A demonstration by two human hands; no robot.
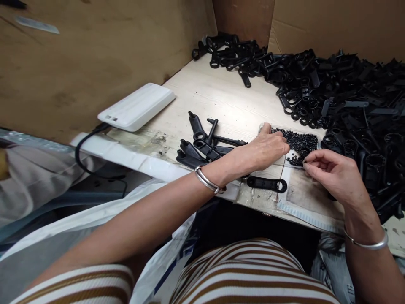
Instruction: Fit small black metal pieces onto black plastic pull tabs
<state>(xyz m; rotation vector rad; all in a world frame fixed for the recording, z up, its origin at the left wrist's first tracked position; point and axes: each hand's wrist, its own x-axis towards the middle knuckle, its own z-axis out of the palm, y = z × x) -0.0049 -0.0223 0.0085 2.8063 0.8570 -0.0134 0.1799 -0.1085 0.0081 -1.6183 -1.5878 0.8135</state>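
A shallow clear tray (319, 142) holds a heap of tiny black parts (299, 139). My left hand (268, 145) is over the tray's left side, its fingers curled and partly hidden; whatever they hold is out of sight. At the tray's front right corner, my right hand (335, 173) has thumb and forefinger pinched together; what is between them is too small to make out. Just in front of the tray lies a flat black plastic arm (266, 183) with a round hole at one end. Several black handle-like pieces (202, 141) lie left of my left hand.
A large pile of black plastic parts (341, 93) covers the table's right and back. A white box-shaped device (137, 106) with a black cable (77, 154) rests at the left. Cardboard walls (95, 55) border the wooden table (190, 93).
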